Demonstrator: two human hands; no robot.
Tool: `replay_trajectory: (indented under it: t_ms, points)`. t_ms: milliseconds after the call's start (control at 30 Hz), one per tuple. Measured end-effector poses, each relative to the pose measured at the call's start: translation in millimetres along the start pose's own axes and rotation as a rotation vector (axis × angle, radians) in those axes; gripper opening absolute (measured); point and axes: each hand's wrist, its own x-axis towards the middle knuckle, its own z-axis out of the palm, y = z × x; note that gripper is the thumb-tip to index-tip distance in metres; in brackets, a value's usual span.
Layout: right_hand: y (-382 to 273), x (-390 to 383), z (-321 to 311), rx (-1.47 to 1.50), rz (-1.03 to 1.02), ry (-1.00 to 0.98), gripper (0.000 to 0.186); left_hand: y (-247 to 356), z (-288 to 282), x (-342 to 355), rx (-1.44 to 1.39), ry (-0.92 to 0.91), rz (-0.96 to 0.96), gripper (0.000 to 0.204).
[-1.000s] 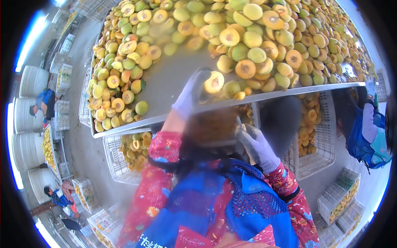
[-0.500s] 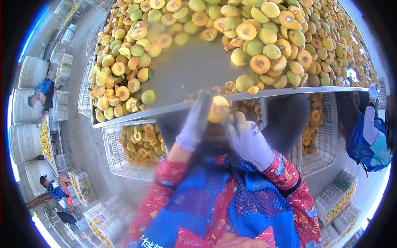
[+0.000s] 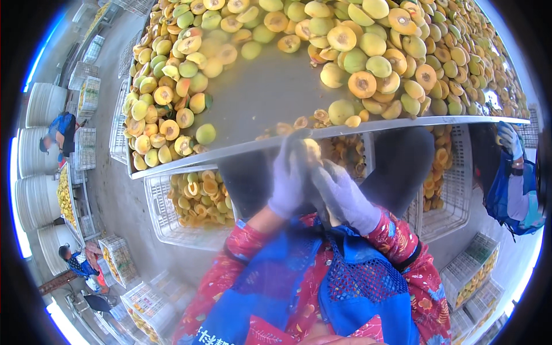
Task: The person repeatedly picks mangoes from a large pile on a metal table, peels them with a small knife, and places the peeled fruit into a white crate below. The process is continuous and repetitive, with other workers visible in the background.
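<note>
Beside the right grip (image 3: pixel 345 194), its hold unclear, the left grip (image 3: pixel 288 179) pinches yellow fruit (image 3: pixel 312 149).

From here I can't read the fruit piece (image 3: pixel 312 148) by the surface's (image 3: pixel 259 92) near edge: left hand (image 3: pixel 287 187) and right hand (image 3: pixel 348 200) hide most of it, fingers blurred. Can't tell what's in the right. Fruit pile (image 3: pixel 425 52) leaves my view past the surface's far side. White crate (image 3: pixel 192 240) partly hidden under its near edge. Co-worker (image 3: pixel 499 195) right of it: cut by lens rim.
</note>
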Motion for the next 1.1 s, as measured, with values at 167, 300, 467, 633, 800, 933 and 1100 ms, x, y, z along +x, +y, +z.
replay_trajectory:
  t_ms: [167,300,467,633,800,933,1100]
  points:
    - [40.7,19.3,-15.6,-1.038,-0.931,0.202,0.029,-81.0,-3.2,4.6,0.096,-0.038,0.002,0.047]
    - [41.0,9.0,-13.1,-1.201,-0.866,0.265,0.030,-74.8,-3.1,1.4,0.102,-0.057,-0.071,0.050]
    - [34.4,-4.7,-5.5,-1.377,-0.859,0.348,0.037,-32.8,0.5,5.5,-0.005,0.000,-0.104,0.039]
    - [35.9,-5.0,-13.2,-1.209,-0.966,0.335,0.047,-10.4,-13.2,8.3,-0.412,-0.126,-0.301,0.028]
    - [35.6,-9.6,-4.4,-1.046,-0.715,0.240,0.049,-15.4,-21.2,7.4,0.130,-0.181,0.055,0.031]
    - [35.0,-10.9,-18.4,-1.208,-0.887,0.176,0.044,-26.0,-27.0,-0.6,0.348,-0.172,0.305,0.044]
    - [31.4,-16.2,-13.9,-0.915,-0.581,0.252,0.030,-12.1,-32.4,8.3,0.046,-0.220,0.061,0.040]
